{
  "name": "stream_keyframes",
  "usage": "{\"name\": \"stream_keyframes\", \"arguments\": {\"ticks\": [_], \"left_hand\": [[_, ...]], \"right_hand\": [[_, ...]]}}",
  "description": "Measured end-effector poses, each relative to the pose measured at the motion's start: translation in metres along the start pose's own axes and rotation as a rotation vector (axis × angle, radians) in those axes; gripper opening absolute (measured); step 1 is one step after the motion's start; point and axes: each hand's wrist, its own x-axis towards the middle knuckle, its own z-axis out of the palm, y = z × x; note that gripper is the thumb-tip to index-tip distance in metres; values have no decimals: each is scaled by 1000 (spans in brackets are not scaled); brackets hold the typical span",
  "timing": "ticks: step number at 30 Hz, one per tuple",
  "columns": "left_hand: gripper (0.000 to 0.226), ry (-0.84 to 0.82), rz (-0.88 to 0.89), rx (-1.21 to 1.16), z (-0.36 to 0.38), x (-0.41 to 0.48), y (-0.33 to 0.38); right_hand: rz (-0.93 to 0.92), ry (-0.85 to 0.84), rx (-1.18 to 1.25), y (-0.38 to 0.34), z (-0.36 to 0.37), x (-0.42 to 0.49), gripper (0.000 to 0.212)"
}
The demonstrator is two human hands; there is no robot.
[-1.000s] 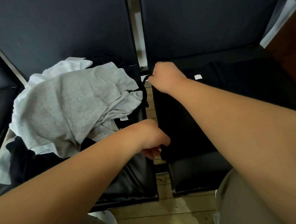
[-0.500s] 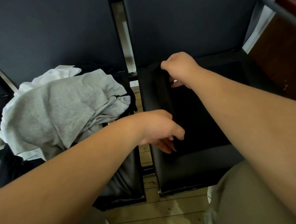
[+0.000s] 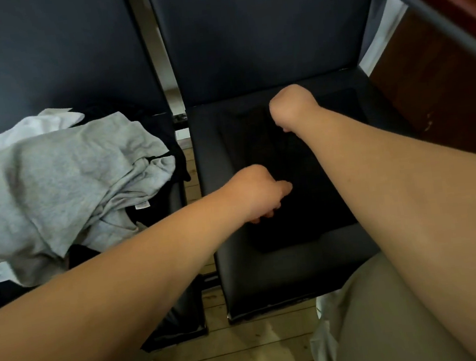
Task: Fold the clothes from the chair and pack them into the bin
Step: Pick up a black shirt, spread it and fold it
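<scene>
Center frame, on R chair seat (image 3: 274,282): black garment (image 3: 306,202) lying flat, roughly rectangular. L hand (image 3: 257,193) at its lower-left edge, fingers curled under and pinching the cloth, thumb out. R hand (image 3: 292,107) at upper edge, balled up; fingers hidden, can't tell if gripping. Left of frame, on L chair (image 3: 186,318): grey garment (image 3: 69,183) heaped over white garment (image 3: 37,125).

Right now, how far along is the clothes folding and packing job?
Early on. Nothing looks packed; no bin is in view. In hand: the left hand and right hand both grip a black garment lying partly folded on the right chair. Left to do: the grey garment and white garment heaped on the left chair, then the packing.
</scene>
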Motion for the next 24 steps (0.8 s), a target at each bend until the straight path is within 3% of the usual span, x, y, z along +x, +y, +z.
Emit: {"name": "stream_keyframes", "arguments": {"ticks": [3,6,12,15,21,24], "left_hand": [[52,245,249,520,1,6,-17],[90,178,273,830,5,6,-25],[107,46,94,926,-1,7,-20],[112,-11,8,962,-17,5,-16],[100,-33,117,945,-23,4,-26],[101,-48,106,941,-22,6,-27]], "right_hand": [[27,-42,-60,6,2,14,27],[40,-109,-100,16,8,34,27],[-27,-238,-279,13,5,-13,35],[-50,-238,-161,11,-1,-27,35],[-27,-324,-105,14,4,-28,49],[-50,-315,-110,12,9,-27,46]]}}
